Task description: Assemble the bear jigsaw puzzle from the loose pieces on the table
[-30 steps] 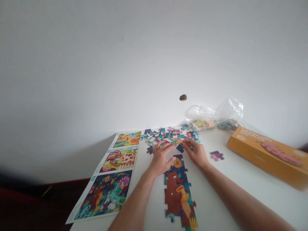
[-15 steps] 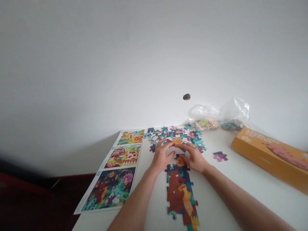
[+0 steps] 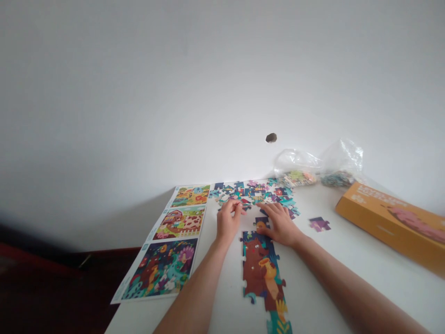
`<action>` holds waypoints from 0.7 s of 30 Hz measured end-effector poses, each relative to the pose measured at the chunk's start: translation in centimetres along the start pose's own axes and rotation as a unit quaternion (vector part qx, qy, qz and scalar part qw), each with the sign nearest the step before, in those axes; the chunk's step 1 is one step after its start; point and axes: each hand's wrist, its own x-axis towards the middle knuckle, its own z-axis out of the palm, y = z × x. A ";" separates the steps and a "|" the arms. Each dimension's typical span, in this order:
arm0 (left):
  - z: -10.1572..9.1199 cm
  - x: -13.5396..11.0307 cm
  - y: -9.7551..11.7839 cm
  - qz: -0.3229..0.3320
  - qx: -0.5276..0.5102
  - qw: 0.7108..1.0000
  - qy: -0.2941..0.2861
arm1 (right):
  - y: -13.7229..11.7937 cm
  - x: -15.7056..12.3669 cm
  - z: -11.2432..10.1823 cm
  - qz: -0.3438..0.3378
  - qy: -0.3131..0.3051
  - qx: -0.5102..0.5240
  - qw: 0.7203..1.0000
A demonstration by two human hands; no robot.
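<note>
One bear puzzle (image 3: 253, 266) on the desk (image 3: 344, 243), likely light, stiff card
Left hand (image 3: 228, 221) curled, any grip unclear; the long strip, brown, blue and yellow with knobbed edges, best slid flat by its sides since joints may part; right hand (image 3: 281, 226) open at its far end

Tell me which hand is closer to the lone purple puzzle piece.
Right. The right hand is to the left of the purple piece, not touching it; the left hand is farther left, beyond the right hand.
</note>
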 end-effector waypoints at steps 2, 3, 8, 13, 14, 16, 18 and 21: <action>0.0 0.0 -0.1 0.003 -0.025 1.000 0.001 | 0.2 0.1 0.1 0.026 0.015 -0.024 0.999; 0.1 0.0 -0.1 0.010 -0.035 0.999 -0.003 | 0.3 0.1 0.1 0.034 0.022 -0.033 0.999; 0.3 -0.1 0.1 0.057 -0.044 0.996 -0.055 | 0.2 0.2 0.1 0.017 0.053 -0.003 0.998; 0.3 -0.4 0.4 0.092 -0.041 0.990 -0.095 | -0.1 0.2 -0.1 -0.017 0.095 0.076 0.992; 0.2 -0.5 0.5 0.099 -0.040 0.989 -0.099 | -0.1 0.2 -0.2 -0.017 0.103 0.084 0.991; 0.1 -0.5 0.6 0.112 -0.037 0.987 -0.105 | -0.1 0.1 -0.3 -0.015 0.117 0.094 0.989; 0.1 -0.5 0.7 0.121 -0.031 0.986 -0.110 | -0.1 0.1 -0.4 -0.014 0.124 0.101 0.987; 0.3 -0.5 0.5 0.118 -0.023 0.986 -0.113 | -0.2 0.0 -0.4 -0.012 0.126 0.107 0.986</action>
